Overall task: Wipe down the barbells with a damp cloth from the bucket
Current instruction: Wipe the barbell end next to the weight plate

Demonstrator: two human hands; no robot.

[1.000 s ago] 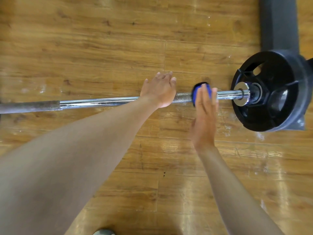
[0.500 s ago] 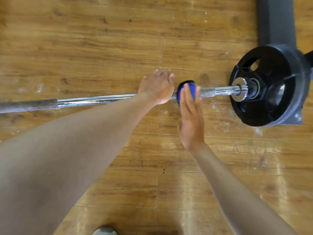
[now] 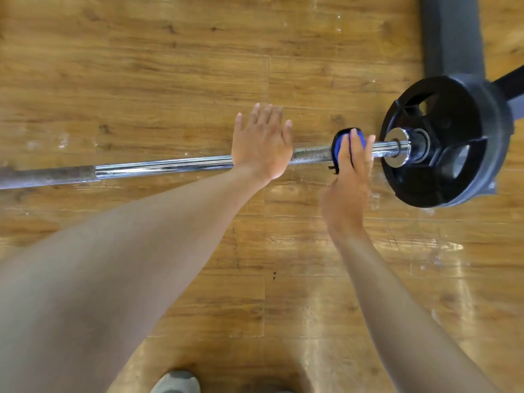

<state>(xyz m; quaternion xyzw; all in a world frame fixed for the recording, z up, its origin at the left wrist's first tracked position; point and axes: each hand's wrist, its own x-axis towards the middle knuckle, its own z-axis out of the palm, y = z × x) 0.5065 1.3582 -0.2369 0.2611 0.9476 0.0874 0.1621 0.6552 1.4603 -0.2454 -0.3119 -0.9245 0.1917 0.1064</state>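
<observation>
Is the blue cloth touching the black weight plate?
Apart. The head view shows bare chrome bar between the blue cloth and the black weight plate.

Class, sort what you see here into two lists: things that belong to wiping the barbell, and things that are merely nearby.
Part of the job:
- barbell
- blue cloth, wrapped on the bar under the right hand
- left hand, resting flat on the bar

Merely nearby:
- black weight plate
- dark rack base
- wooden floor
- shoe
</observation>
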